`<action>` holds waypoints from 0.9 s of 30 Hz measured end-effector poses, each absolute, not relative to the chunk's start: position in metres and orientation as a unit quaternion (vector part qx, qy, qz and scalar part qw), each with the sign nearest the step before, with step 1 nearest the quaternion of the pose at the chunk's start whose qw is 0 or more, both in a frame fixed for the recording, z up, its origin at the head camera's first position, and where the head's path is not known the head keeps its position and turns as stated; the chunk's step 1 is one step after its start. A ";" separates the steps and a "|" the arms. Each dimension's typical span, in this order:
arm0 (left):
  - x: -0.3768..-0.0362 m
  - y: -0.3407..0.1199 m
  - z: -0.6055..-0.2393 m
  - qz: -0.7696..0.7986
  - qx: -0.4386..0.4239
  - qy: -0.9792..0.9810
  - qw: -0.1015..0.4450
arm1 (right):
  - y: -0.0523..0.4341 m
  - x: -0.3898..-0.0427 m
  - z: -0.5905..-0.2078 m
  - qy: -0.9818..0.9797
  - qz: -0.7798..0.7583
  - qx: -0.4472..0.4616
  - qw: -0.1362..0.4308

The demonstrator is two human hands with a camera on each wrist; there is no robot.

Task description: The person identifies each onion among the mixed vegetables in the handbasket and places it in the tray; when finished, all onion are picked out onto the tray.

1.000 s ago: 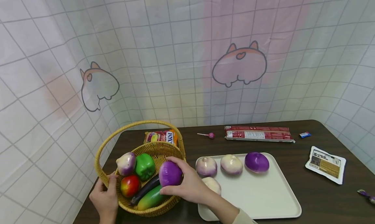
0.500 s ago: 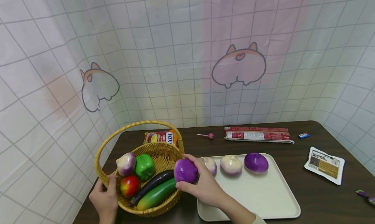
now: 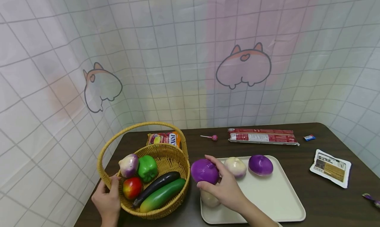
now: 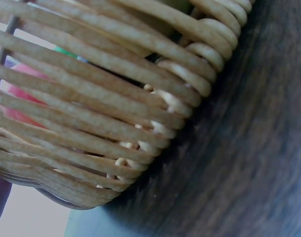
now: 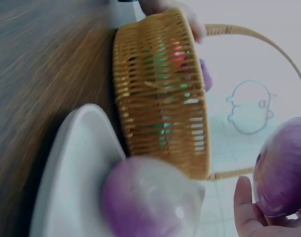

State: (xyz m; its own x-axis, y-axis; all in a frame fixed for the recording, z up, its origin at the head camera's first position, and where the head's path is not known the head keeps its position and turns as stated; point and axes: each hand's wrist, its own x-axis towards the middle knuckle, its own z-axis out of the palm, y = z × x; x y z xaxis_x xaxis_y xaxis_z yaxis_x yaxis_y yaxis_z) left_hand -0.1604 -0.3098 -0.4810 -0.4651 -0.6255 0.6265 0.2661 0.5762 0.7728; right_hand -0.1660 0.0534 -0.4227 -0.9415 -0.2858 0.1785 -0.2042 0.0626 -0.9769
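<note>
While our right hand [image 3: 227, 187] pinches the shiny purple onion-shaped vegetable [image 3: 205, 171] between thumb and fingers, the piece hangs in the air, seemingly over the left edge of the cream rectangular tray [image 3: 273, 194], close to the round yellow wicker basket [image 3: 160, 213]. Left hand [image 3: 107, 200] is curled round the basket rim at the foot of the handle.

Main risk, as we see it: slip. Skin looks smooth, shape is round, so a loose pinch could let it roll out. If we drop it here, it could hit the tray lip and land in the gap beside the basket.

Second: collision. A pale white-and-purple bulb [image 3: 210, 199] sits right under the hand, partly hidden from the head view; lowering blind could knock it rolling. The cream-topped bulb [image 3: 235, 167] just beyond is also in reach of a bump.

Third: if our left hand pulls or presses on that rim, the basket could tip and shift the long dark eggplant [image 3: 157, 187] inside.
</note>
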 end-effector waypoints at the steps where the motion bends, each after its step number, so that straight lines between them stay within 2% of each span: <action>1: -0.161 -0.310 -0.481 -0.444 0.123 -0.732 0.502 | 0.056 -0.166 -0.424 0.729 -0.664 -0.166 0.028; 6: -0.161 -0.310 -0.481 -0.445 0.124 -0.733 0.499 | 0.070 -0.165 -0.430 0.731 -0.663 -0.162 0.011; 18: -0.160 -0.310 -0.482 -0.441 0.127 -0.735 0.499 | 0.104 -0.161 -0.437 0.770 -0.609 -0.173 -0.076; 27: -0.160 -0.309 -0.481 -0.445 0.118 -0.731 0.503 | 0.124 -0.156 -0.443 0.791 -0.581 -0.167 -0.096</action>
